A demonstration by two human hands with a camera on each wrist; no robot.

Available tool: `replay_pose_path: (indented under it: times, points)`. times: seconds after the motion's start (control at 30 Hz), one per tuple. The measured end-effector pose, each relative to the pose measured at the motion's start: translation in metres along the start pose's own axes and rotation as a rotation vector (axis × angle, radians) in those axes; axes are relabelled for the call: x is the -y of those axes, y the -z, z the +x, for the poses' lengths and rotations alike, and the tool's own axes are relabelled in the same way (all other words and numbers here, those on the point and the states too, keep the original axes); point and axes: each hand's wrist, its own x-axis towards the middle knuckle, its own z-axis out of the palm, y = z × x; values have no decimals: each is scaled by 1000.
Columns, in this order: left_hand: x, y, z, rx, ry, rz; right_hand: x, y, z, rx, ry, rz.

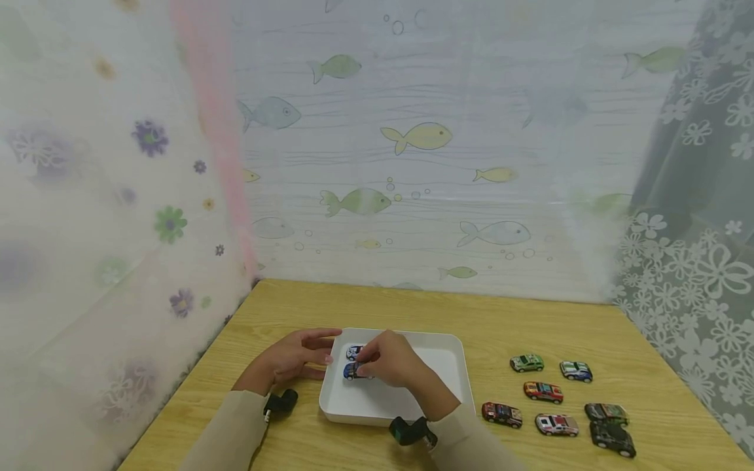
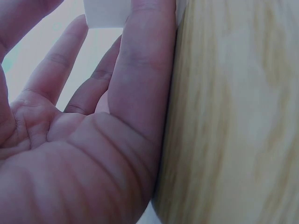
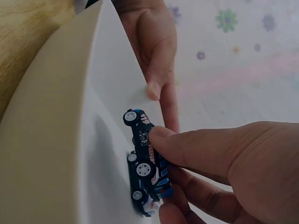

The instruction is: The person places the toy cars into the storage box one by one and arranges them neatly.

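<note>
A white tray (image 1: 436, 366) lies on the table in front of me. My right hand (image 1: 394, 360) reaches over it and pinches a dark blue toy car (image 3: 152, 154) between thumb and fingers, at the tray's left part. Right behind that car, a white and blue toy car (image 1: 353, 352) is inside the tray, partly hidden by the fingers. My left hand (image 1: 294, 356) is at the tray's left side, its fingers stretched out against the wall. In the left wrist view, the side of the left hand (image 2: 117, 102) rests along the tabletop.
Right of the tray several toy cars are spread on the wooden table (image 1: 365, 445), among them a green one (image 1: 527, 362), a red and yellow one (image 1: 543, 392) and a black one (image 1: 612, 438). Patterned curtains (image 1: 412, 163) enclose the table at the back and sides.
</note>
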Motion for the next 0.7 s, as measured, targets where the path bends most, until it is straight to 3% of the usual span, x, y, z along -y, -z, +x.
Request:
replay_pose_path:
  times: [0.23,0.7]
  points:
    - [0,1,0,-2,-3,2,2,-6,0,-4,-49,-35]
    - [0,0,0,-10,0,3,-1,-11,1,-17,-32,-48]
